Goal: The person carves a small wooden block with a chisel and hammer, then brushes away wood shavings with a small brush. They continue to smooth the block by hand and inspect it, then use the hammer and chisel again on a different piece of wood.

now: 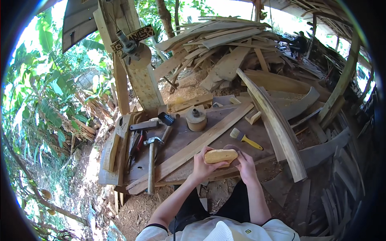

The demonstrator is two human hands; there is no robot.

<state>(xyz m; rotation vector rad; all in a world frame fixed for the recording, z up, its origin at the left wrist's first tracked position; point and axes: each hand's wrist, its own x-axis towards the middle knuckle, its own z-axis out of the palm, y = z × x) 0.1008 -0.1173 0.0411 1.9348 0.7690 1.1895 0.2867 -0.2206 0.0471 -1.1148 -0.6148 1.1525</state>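
A pale, roughly shaped wood block (220,156) was held up between the two hands, in front of the person's body and over the near edge of the workbench (179,135). Its long axis ran almost level from left to right, crosswise to the person, with one long face turned up toward the camera; nothing showed which end was its front. The left hand (203,164) was closed around the left end, thumb along the lower edge. The right hand (245,163) had its fingers bent in at the other end, by a thin, dark, rounded piece (230,147) behind the block; whether they gripped either one, I could not tell. The block's underside was hidden, and the hands covered parts of both ends. A yellow-handled paintbrush (248,140) lay beyond, a claw hammer (151,162) to the left. In far shade, another person (298,42) was hard to make out.
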